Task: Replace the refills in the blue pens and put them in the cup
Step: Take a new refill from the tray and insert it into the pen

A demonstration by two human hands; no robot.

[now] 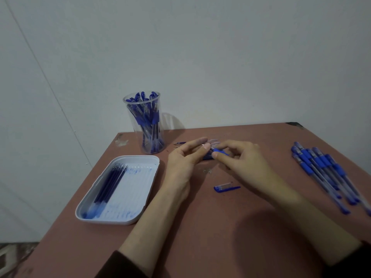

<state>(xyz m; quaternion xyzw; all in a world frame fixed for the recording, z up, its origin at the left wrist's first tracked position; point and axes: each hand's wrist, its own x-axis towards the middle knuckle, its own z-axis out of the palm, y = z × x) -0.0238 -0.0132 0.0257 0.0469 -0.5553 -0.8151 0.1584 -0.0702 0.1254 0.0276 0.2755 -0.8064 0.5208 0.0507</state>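
Blue pens [325,173], capped, lie in a row at the right edge of the frame, apparently awaiting refills. A loose cap [226,188] sits on the surface [200,227] at centre, and a white tray [138,189] holding dark refills [112,183] is lower left. Mid-frame, left hand [184,159] and right hand [245,159] both pinch the held pen [217,151], fingers narrow; the right takes the blue grip. Likely step: twisting the grip section. Keep the barrel level, turn gently, don't bend the refill. Spare refills [179,144] lie just behind; the cup [144,121], crowded with pens, is upper left of centre.
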